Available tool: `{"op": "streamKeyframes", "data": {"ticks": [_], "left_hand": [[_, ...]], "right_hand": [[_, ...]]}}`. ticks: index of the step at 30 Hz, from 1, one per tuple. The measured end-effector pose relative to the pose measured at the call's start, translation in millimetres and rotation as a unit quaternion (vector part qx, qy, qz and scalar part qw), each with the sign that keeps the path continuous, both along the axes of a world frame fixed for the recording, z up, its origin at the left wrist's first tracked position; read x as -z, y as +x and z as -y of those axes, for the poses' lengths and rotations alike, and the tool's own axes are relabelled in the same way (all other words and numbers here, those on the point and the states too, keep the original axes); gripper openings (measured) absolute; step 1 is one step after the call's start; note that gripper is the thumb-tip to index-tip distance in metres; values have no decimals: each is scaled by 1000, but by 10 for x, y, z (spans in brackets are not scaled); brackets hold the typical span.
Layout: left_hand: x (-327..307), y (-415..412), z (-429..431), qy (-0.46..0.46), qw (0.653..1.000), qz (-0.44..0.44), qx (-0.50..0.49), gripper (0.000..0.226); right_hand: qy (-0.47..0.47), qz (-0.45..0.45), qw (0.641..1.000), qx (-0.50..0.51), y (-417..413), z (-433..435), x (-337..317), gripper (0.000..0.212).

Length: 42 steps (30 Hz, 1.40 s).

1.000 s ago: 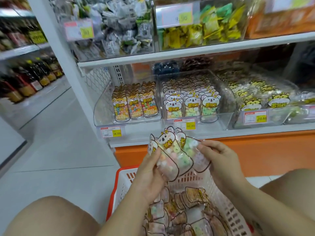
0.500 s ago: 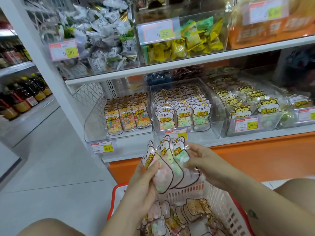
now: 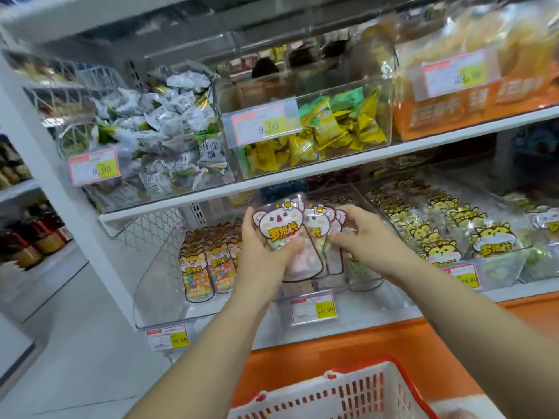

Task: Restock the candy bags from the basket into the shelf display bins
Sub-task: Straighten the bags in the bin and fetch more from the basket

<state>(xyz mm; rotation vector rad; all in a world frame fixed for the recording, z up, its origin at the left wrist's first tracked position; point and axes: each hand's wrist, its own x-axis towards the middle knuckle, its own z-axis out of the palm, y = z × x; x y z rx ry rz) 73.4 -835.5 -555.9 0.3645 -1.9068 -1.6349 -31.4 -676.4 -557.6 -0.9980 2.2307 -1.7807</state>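
A small stack of koala-print candy bags (image 3: pixel 290 234) is held upright between both hands, in front of the middle clear bin (image 3: pixel 314 300) on the lower shelf. My left hand (image 3: pixel 266 252) grips the stack from the left, thumb across the front bag. My right hand (image 3: pixel 360 234) pinches the stack's right side. The red and white basket (image 3: pixel 341 394) shows only its rim at the bottom edge; what lies in it is hidden.
The left bin (image 3: pixel 163 285) holds fox-print bags (image 3: pixel 208 264). The right bin holds yellow cat-print bags (image 3: pixel 444 237). Above, the upper shelf (image 3: pixel 302 173) carries bins of wrapped sweets. An orange shelf base (image 3: pixel 363 346) runs below, and bottles (image 3: pixel 36 237) stand across the aisle.
Both hands have lifted the stack of bags from above the basket up to the middle bin. The view has tilted upward, so the basket's contents have dropped out of sight.
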Motion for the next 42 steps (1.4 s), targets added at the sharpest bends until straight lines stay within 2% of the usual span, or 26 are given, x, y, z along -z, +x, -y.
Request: {"op": "streamKeyframes", "data": {"ticks": [5,9,14,17,19,24,26,29,31,35,38,42], "left_hand": [[161,-258,150,-14,999,49,8,99],[314,-234,279,0,998,51,-23,97],[329,-211,353,7,998,37,-40,98],[354,-202,326,-20,998,37,-40,96],[340,-168,306,-24,998,26,-45,97],[236,-48,365,-14,998,-12,-55,114],[224,-20,403,-5,998,-15,-59,112],[256,-7,393,-7,998,-12,-62,106],[307,-12,359,-14,998,-5,-64,104],[364,-43,269,-16,998,7,-65,101],[350,-58,213,-14,998,15,-59,101],[347,-93,153,-28,998,39,-43,103]], "right_hand": [[86,-35,996,-12,-360,144,234,20],[185,-47,982,11,-479,183,460,40],[267,-48,962,37,-509,208,604,34],[351,-130,922,97,-481,190,613,15],[395,-184,890,132,-472,161,600,22],[456,-188,861,125,-582,86,549,13],[459,-180,862,117,-610,61,478,25],[452,-165,873,83,-588,72,425,18],[423,-157,890,63,-558,131,493,24],[356,-152,916,109,-548,224,696,21],[334,-168,918,135,-529,229,714,17],[326,-190,911,165,-453,220,699,23]]}}
